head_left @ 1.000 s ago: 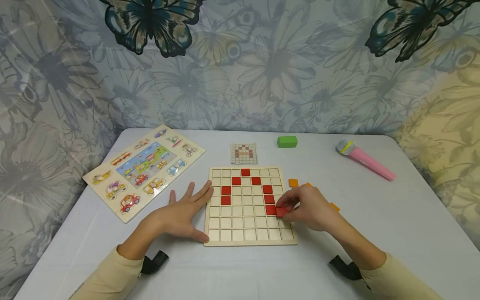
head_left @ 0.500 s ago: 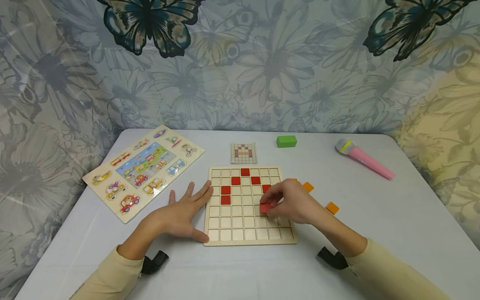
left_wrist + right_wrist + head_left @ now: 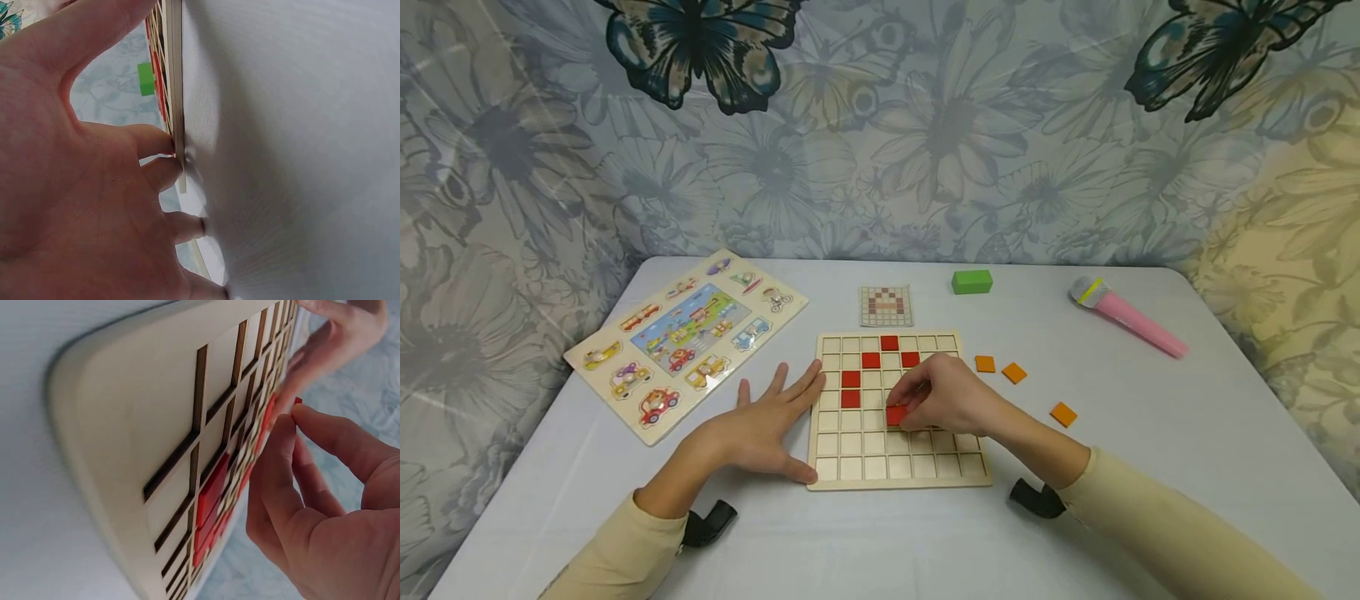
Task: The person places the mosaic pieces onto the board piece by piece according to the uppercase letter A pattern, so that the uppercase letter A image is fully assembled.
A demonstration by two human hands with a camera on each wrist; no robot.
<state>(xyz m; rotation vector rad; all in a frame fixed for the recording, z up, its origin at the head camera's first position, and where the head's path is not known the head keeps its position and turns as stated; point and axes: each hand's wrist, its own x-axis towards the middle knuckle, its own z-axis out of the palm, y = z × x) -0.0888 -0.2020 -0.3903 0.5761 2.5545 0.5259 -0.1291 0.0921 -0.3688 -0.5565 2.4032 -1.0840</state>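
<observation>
A wooden grid board (image 3: 898,477) lies mid-table with several red square tiles set in its cells, among them a red tile (image 3: 851,399) on the left side. Over the board's middle, my right hand (image 3: 951,400) pinches another red tile (image 3: 895,415) between thumb and fingertips. In the right wrist view only a sliver of that pinched tile (image 3: 298,400) shows. My right hand covers part of the board's right side in the head view. My left hand (image 3: 763,433) lies with fingers spread, its thumb and fingertips touching the board's left edge.
A small pattern card (image 3: 886,307) lies behind the board, near a green block (image 3: 972,282). Orange tiles (image 3: 1014,372) are scattered to the right. A pink toy microphone (image 3: 1131,318) lies at the back right, a vehicle picture puzzle (image 3: 688,346) at the left.
My right hand has carried the red tile leftward from the board's right edge to its middle, uncovering the orange tiles. My left hand has stayed in place.
</observation>
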